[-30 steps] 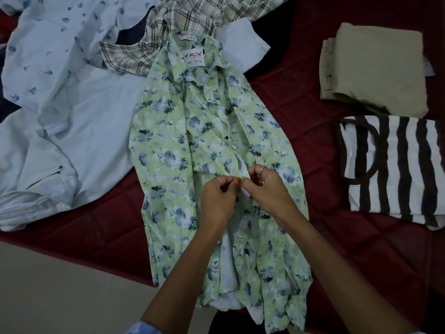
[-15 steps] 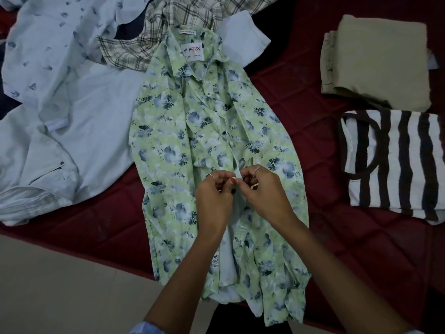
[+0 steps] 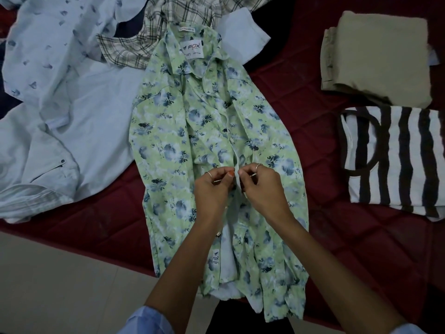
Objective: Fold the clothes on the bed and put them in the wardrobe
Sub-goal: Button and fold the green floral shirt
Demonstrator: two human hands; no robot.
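Buttoning up the green floral shirt (image 3: pixel 168 145) flat on the red bed (image 3: pixel 313 97), left hand (image 3: pixel 212 189) and right hand (image 3: pixel 262 189) both pinching the placket, a notch higher than a second ago (so folding comes after). Folded striped top (image 3: pixel 395 155) waits nearby.

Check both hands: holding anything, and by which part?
Both the left hand and the right hand pinch the green floral button-up shirt at its front button placket, about mid-length, one hand on each edge of the opening.
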